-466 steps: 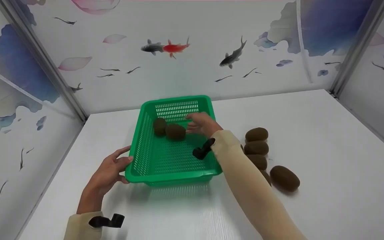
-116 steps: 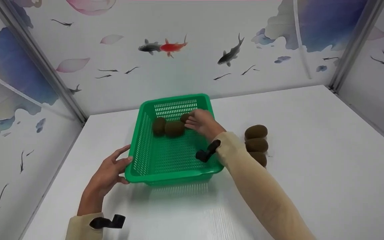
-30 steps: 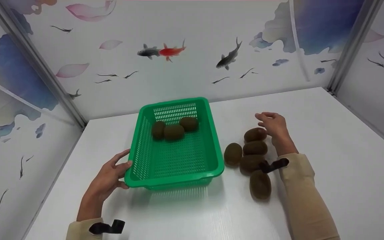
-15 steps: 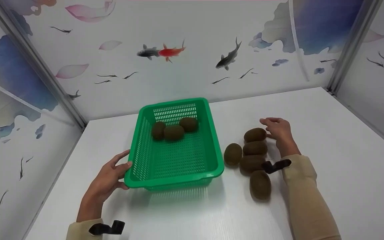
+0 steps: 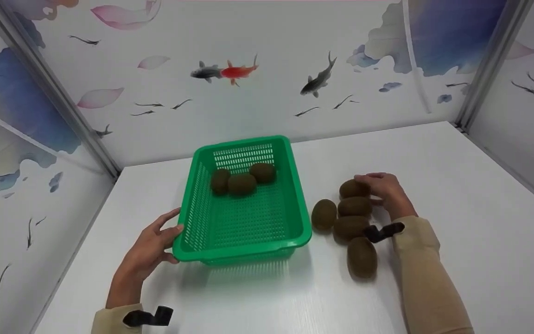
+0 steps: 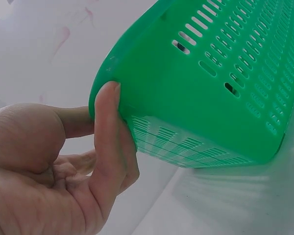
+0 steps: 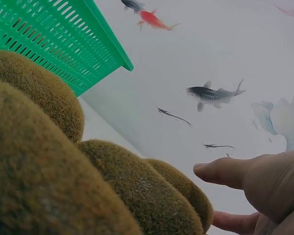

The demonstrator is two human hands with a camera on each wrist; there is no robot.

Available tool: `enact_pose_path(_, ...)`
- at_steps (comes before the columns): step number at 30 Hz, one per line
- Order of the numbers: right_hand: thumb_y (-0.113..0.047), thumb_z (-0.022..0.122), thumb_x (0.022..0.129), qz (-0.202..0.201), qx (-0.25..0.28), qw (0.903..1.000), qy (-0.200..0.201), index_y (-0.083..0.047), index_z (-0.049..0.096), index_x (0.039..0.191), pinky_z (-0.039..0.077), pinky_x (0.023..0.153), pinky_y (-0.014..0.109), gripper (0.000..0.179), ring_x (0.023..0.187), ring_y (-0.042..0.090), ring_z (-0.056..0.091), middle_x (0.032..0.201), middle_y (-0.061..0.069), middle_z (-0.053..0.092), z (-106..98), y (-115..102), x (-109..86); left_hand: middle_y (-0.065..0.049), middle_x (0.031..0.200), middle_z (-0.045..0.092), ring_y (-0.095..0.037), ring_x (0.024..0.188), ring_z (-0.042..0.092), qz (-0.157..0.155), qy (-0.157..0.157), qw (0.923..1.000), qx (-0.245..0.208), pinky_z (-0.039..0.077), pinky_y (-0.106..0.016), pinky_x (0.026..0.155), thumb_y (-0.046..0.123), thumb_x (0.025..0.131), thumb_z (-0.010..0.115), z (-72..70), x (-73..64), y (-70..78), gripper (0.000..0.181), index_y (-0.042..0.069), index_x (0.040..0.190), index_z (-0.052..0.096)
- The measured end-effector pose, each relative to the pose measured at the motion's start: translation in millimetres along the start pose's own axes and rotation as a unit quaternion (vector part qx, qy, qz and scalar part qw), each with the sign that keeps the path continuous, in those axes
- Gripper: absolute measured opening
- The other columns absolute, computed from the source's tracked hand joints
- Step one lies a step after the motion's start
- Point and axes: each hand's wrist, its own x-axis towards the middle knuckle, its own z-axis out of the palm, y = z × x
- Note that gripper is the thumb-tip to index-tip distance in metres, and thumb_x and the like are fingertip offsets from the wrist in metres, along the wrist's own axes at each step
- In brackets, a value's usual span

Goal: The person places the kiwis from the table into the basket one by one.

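A green plastic basket (image 5: pixel 244 253) stands on the table with three brown fuzzy kiwifruit (image 5: pixel 242 184) near its far end. My left hand (image 5: pixel 152 241) grips the basket's left rim near the front corner; in the left wrist view, fingers (image 6: pixel 108 127) bend against the green rim and outer wall. To the right of the basket several more kiwifruit (image 5: pixel 355 206) lie close together. My right hand (image 5: pixel 385 188) is at the right end of the farthest kiwifruit (image 5: pixel 353 189). In the right wrist view its upper digit (image 7: pixel 220 172) hovers just off that fruit, while a lower one reaches behind it.
The table (image 5: pixel 257 301) is white, with printed panels (image 5: pixel 267 106) along its back and sides. One kiwifruit (image 5: pixel 324 215) lies right beside the basket's right wall, and another (image 5: pixel 362 258) is nearest the front.
A third kiwifruit has come into the basket since the earliest frame. My right hand has left the basket and lowered to the farthest loose kiwifruit. My left hand stays on the rim.
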Motion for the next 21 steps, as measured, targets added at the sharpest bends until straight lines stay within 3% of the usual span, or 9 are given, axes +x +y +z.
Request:
enact_pose_path(4,-0.048,0.082,0.079,0.003,0.007,0.9999,-0.008,-0.016,0.045,0.127,0.040,0.094,0.033,0.068,0.114,0.019,0.043,0.122,-0.004,0.048,4,-4,-16.1,-0.014,0.120,0.068,-0.020,0.096,0.073,0.003,-0.004,1.0000,-0.005,0.057,-0.028,0.060,0.028,0.105,0.053,-0.1,0.4,-0.4,0.061,0.017,0.158,0.025)
enact_pose_path(7,-0.046,0.082,0.079,0.012,0.003,0.9998,-0.012,-0.014,0.045,0.131,0.039,0.097,0.034,0.071,0.118,0.020,0.042,0.124,-0.004,0.047,5,-7,-17.8,-0.014,0.119,0.069,-0.020,0.096,0.073,0.004,-0.005,0.9999,-0.009,0.058,-0.028,0.059,0.028,0.105,0.054,-0.1,0.8,-1.0,0.062,0.016,0.158,0.025)
enact_pose_path(10,-0.044,0.080,0.081,0.000,-0.052,0.9985,-0.018,-0.007,0.052,0.126,0.039,0.100,0.035,0.065,0.116,0.021,0.045,0.116,-0.004,0.054,4,-10,-10.9,-0.016,0.122,0.068,-0.020,0.097,0.073,0.005,-0.003,1.0000,-0.008,0.058,-0.028,0.059,0.028,0.104,0.054,0.1,0.9,-1.4,0.062,0.016,0.158,0.025)
enact_pose_path(14,-0.035,0.075,0.087,-0.022,-0.090,0.9954,-0.025,0.006,0.063,0.109,0.043,0.096,0.038,0.048,0.101,0.023,0.052,0.086,-0.001,0.062,1,-7,6.3,-0.018,0.127,0.066,-0.020,0.097,0.073,0.004,0.000,1.0000,-0.005,0.058,-0.028,0.060,0.028,0.105,0.054,0.4,0.6,-0.8,0.061,0.016,0.158,0.026)
enact_pose_path(16,-0.034,0.073,0.089,-0.019,-0.109,0.9937,-0.020,0.003,0.066,0.104,0.044,0.096,0.038,0.040,0.097,0.019,0.054,0.080,-0.005,0.061,-1,-4,15.9,-0.018,0.127,0.065,-0.020,0.097,0.073,0.004,0.000,1.0000,-0.005,0.058,-0.028,0.060,0.028,0.105,0.053,0.4,0.4,-0.4,0.061,0.017,0.158,0.026)
enact_pose_path(21,-0.038,0.069,0.093,-0.013,-0.175,0.9842,-0.022,-0.004,0.068,0.119,0.046,0.098,0.034,0.043,0.104,0.018,0.056,0.102,-0.004,0.067,-6,1,35.5,-0.016,0.124,0.067,-0.019,0.094,0.073,0.002,-0.001,1.0000,-0.006,0.058,-0.028,0.060,0.027,0.105,0.053,0.5,-0.1,0.5,0.061,0.017,0.158,0.025)
